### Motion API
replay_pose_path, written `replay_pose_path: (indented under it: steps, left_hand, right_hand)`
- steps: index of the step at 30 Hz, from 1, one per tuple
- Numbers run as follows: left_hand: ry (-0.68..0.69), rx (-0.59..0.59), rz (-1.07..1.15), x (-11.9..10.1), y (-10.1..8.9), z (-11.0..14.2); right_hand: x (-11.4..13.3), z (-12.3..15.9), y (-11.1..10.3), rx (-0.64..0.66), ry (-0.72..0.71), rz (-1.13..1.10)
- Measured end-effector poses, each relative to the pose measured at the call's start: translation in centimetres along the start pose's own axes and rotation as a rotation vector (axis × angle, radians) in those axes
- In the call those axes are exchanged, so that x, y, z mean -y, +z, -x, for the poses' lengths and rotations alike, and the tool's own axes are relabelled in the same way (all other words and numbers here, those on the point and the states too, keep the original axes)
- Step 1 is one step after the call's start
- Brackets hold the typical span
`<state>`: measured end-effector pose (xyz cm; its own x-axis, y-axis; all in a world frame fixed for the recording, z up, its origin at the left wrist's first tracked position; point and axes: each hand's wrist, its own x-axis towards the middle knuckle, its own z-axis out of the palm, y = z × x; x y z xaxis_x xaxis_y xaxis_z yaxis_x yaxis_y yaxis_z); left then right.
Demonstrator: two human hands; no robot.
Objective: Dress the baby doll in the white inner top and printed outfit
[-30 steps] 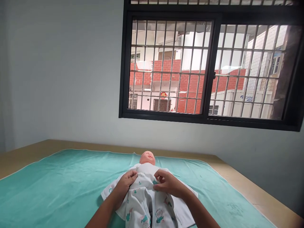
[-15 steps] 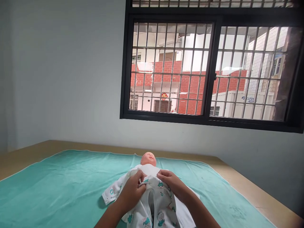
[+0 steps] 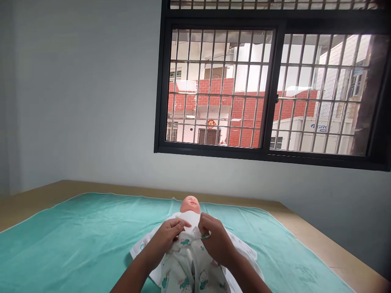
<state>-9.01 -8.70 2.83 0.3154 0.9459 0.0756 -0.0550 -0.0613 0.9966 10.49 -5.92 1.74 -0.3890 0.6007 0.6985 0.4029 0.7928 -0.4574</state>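
Observation:
A baby doll (image 3: 190,204) lies on its back, head toward the window. It wears a white top (image 3: 191,218) whose printed sleeves and hems spread out to both sides. White pants (image 3: 183,272) with green and animal prints cover the lower body, nearest me. At the left of the waist, my left hand (image 3: 170,232) is closed on the pants' waistband, index finger pointing across the belly. My right hand (image 3: 214,238) pinches the waistband at the right side, and a bit of printed cloth shows under its fingers. The doll's arms and legs are hidden by the clothes.
A green blanket (image 3: 79,236) lies under the doll on a tan table or bed surface (image 3: 332,260). Behind it stands a grey-white wall (image 3: 91,101) with a dark-framed barred window (image 3: 270,87).
My right hand has turned, curled into a tighter grip and lifted the waistband slightly. My left hand has moved a little left and flattened over the waist. The doll has shifted slightly.

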Motion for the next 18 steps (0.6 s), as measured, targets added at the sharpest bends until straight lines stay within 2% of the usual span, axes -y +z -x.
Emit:
replay_pose_path:
  steps: [3,5,7,11,13,15,18]
  left_hand:
    - [-0.038,0.172,-0.05,0.1,-0.5,0.2]
    - [-0.05,0.26,-0.064,0.0,-0.8,0.3]
    - [-0.041,0.293,-0.078,-0.2,-1.0,0.4]
    - [-0.008,0.279,-0.255,-0.4,-1.0,0.3]
    - [0.023,0.246,-0.374,-0.3,-1.1,0.1]
    - [0.058,0.197,-0.435,-0.1,-1.5,-0.1]
    - [0.053,0.155,-0.41,0.2,-2.4,-0.4]
  right_hand:
    - [0.1,0.3,0.5,-0.075,-0.155,0.193]
    - [0.1,0.4,0.7,-0.068,-0.128,0.227]
    - [0.0,0.3,0.7,-0.029,-0.016,0.163]
    - [0.2,-0.2,0.0,0.099,0.258,-0.159]
    - [0.6,-0.5,-0.6,0.182,0.339,-0.256]
    - [1.0,-0.6,-1.5,0.293,0.37,-0.229]
    - [1.3,-0.6,-2.7,0.506,0.429,-0.142]
